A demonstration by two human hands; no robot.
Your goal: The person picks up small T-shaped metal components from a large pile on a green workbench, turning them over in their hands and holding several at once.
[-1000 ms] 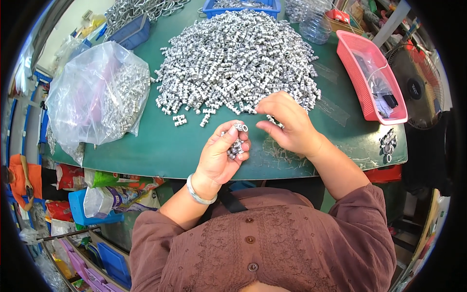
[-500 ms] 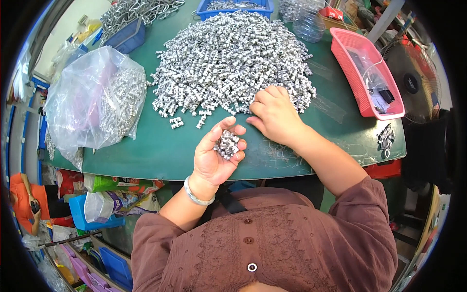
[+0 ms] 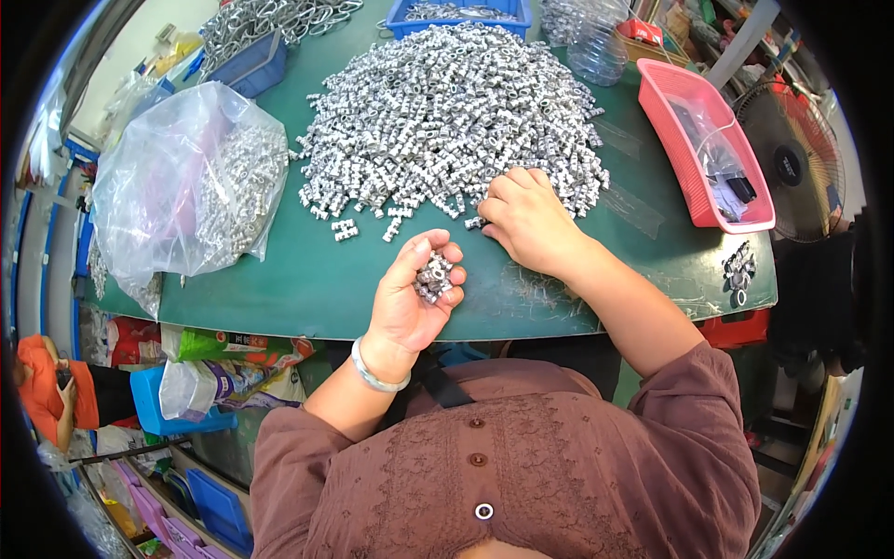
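Observation:
A large heap of small silver metal fittings (image 3: pixel 447 121), ribbed and ring-like, covers the far middle of the green table (image 3: pixel 559 312). My left hand (image 3: pixel 402 307), palm up with a bangle at the wrist, cups a handful of the same fittings (image 3: pixel 434 278) in its curled fingers. At the heap's front edge, palm down, is my right hand (image 3: pixel 533 222). Its thumb and fingers are bent together around a small fitting (image 3: pixel 477 223) that shows at the fingertips. A few loose fittings (image 3: pixel 345 229) lie just in front of the heap, left of my hands.
A clear plastic bag (image 3: pixel 191 186) of fittings stands at the left. Behind are blue trays (image 3: pixel 250 67) with metal parts. A pink basket (image 3: pixel 656 140) and a fan (image 3: pixel 790 163) are at the right, near some dark rings (image 3: pixel 739 270). Another person in orange (image 3: pixel 45 387) is at far left.
My right thumb has drawn in toward the fingers, and a fitting now shows at the tips. My left fingers have curled further over the handful. The view has shifted slightly.

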